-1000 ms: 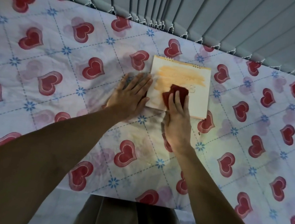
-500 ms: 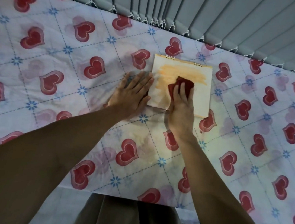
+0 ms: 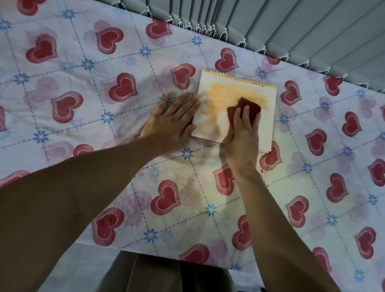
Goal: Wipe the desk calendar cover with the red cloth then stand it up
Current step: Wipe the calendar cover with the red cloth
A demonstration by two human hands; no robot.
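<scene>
The desk calendar (image 3: 264,125) lies flat on the table, its white cover smeared with orange, spiral rings along the far edge. My right hand (image 3: 243,137) presses the folded red cloth (image 3: 251,108) onto the middle of the cover, fingers over the cloth's near half. My left hand (image 3: 174,119) lies flat, fingers spread, on the tablecloth against the calendar's left edge.
The table wears a white cloth with red hearts and blue flowers (image 3: 71,108). Grey vertical blinds (image 3: 249,13) hang along the far edge. The table's near edge (image 3: 174,257) runs just above my lap.
My right hand has slid the red cloth away from me and slightly right across the cover, from its near-middle to its centre. The left hand stays in place.
</scene>
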